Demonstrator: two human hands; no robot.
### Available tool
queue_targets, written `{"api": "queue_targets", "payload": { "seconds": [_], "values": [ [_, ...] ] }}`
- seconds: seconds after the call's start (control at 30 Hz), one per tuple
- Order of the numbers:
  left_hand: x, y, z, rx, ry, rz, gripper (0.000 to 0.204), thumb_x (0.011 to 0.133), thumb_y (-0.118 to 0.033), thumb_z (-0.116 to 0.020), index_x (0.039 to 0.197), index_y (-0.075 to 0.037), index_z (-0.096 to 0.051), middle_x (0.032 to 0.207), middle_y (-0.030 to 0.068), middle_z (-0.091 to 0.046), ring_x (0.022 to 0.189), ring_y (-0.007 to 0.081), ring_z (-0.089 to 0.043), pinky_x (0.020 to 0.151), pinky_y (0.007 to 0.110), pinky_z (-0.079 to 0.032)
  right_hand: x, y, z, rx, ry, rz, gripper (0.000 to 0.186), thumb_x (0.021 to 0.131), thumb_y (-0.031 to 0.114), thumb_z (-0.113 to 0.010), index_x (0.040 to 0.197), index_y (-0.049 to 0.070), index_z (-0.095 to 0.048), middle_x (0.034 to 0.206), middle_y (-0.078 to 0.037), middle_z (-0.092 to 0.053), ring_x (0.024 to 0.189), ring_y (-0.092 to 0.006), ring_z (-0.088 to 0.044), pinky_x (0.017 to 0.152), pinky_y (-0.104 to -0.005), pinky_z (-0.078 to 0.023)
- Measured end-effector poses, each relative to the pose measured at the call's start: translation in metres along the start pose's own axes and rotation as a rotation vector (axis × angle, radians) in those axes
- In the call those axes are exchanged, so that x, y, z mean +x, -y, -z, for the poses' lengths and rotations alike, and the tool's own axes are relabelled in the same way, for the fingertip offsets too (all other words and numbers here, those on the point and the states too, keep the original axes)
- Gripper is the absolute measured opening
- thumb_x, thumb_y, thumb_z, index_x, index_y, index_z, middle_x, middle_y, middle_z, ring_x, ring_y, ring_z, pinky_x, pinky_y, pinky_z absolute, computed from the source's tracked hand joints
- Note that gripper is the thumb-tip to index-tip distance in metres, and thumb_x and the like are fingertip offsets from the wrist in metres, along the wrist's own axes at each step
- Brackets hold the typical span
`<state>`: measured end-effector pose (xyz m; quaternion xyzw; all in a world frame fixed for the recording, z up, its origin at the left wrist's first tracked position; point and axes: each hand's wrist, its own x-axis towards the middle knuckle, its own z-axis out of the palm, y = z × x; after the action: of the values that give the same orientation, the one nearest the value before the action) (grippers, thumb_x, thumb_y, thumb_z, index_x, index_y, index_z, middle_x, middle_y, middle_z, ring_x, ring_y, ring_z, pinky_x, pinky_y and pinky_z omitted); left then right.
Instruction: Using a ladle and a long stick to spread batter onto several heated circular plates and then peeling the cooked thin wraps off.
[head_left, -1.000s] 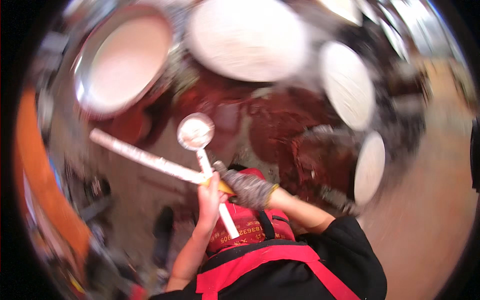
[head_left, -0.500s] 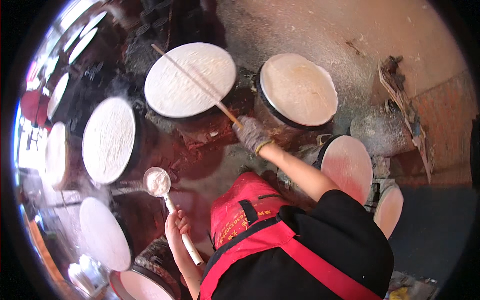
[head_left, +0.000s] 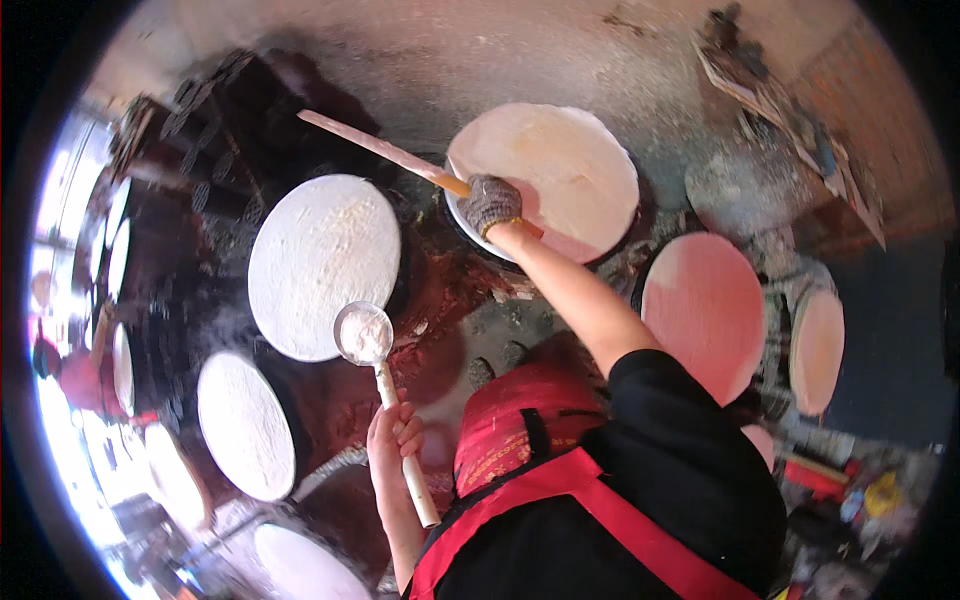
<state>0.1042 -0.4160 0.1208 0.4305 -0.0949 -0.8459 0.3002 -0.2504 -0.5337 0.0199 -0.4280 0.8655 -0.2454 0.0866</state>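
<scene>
The biggest thing near the hands is the pale round [head_left: 575,165], up top and a bit right of the middle. The white round [head_left: 315,265] sits just to its left and lower down. The pink round [head_left: 705,320] is off to the right, near the right arm. The stick [head_left: 375,148] is long and flat. It slants from high on the left down to the right, with its long pale part out to the left of the right hand [head_left: 490,203] and its short end poking out on the other side, over the pale round. The ladle [head_left: 384,385] points almost straight up, leaning a little left, and in this view its cup laps over the low right edge of the white round. I can't tell if it touches. The right hand wears a grey glove, and its fingers are curled tight around the stick. It is over the near left edge of the pale round, so it is the hand closer to that one. The left hand [head_left: 393,437] is bare, its fingers wrapped around the ladle's handle, below the white round. The smallest thing is the white paste [head_left: 365,334], in the ladle's cup, just up and left from the left fingers.
</scene>
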Motion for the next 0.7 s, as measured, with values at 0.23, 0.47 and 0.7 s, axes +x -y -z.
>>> {"api": "queue_targets", "payload": {
  "seconds": [0.23,0.47,0.7],
  "values": [
    [0.067,-0.025,-0.011,0.12,0.114,0.22,0.02,0.088,-0.006,-0.044,0.105,0.003,-0.045,0.074,0.0038,-0.044,0.048,0.0042,-0.033,0.035,0.016,-0.027,0.036,-0.095,0.162,-0.22,-0.322,-0.171,0.044,0.08,0.053,-0.05,0.083,0.012,-0.066,0.079,-0.014,-0.064,0.073,-0.0315,-0.061,0.065,-0.0399,-0.048],
    [0.09,-0.016,-0.044,0.177,0.193,0.403,0.019,0.087,-0.006,-0.046,0.104,0.002,-0.045,0.072,0.0032,-0.043,0.046,0.0041,-0.032,0.034,0.016,-0.026,-0.138,-0.195,0.477,-0.026,-0.893,-0.58,0.046,0.071,0.045,-0.069,0.084,0.001,-0.065,0.069,-0.007,-0.061,0.062,-0.0177,-0.055,0.058,-0.0317,-0.043],
    [0.075,-0.021,-0.054,0.024,0.268,0.634,0.026,0.088,-0.008,-0.044,0.11,0.006,-0.046,0.071,0.0027,-0.045,0.046,0.0055,-0.035,0.034,0.018,-0.029,-0.386,-0.328,0.605,0.634,-1.269,-0.786,0.037,0.072,0.044,-0.07,0.083,0.011,-0.058,0.064,0.001,-0.052,0.05,-0.014,-0.045,0.046,-0.0288,-0.035]
  ]
}}
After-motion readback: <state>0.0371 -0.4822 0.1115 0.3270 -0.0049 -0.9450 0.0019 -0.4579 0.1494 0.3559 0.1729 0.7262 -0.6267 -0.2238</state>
